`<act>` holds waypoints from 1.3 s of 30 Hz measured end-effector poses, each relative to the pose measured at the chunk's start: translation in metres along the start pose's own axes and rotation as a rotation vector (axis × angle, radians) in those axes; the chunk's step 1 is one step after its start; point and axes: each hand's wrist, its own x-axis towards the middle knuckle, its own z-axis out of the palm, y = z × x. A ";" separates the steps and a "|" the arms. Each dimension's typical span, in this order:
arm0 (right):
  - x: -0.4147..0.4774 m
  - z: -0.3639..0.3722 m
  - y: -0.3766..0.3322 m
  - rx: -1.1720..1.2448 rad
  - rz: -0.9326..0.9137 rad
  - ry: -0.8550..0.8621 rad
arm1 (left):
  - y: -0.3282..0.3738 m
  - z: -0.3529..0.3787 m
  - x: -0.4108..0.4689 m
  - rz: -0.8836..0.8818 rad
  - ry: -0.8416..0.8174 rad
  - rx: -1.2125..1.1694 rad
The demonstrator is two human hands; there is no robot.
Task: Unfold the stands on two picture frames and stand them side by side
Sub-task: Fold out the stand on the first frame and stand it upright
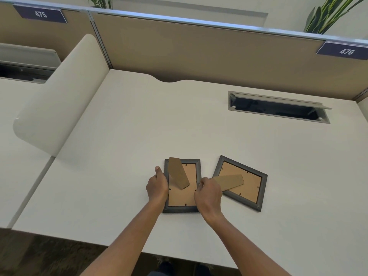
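Two dark grey picture frames lie face down on the white desk, brown backs up. The left frame has its cardboard stand lifted off the back. My left hand grips its left edge and my right hand grips its right edge. The right frame lies turned at an angle just to the right, touching nothing but the desk. Its stand lies across its back, pointing at my right hand.
A white curved divider rises at the desk's left. An open cable tray is set into the desk at the back right. A tan partition wall closes the back. The desk's front edge runs below my forearms.
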 end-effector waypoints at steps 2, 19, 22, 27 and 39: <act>0.001 0.003 -0.004 0.001 -0.019 -0.024 | 0.002 -0.008 0.005 -0.002 0.000 -0.015; 0.017 0.012 -0.019 0.329 0.329 -0.039 | -0.003 -0.031 0.001 0.067 -0.012 0.035; 0.020 0.008 -0.013 0.459 0.404 -0.033 | -0.004 -0.035 0.003 0.066 -0.030 0.018; 0.028 -0.007 -0.008 0.768 0.453 -0.048 | 0.004 -0.046 0.008 0.009 -0.067 -0.138; 0.035 -0.035 -0.008 1.042 0.276 -0.283 | 0.031 -0.071 0.015 -0.013 -0.214 -0.479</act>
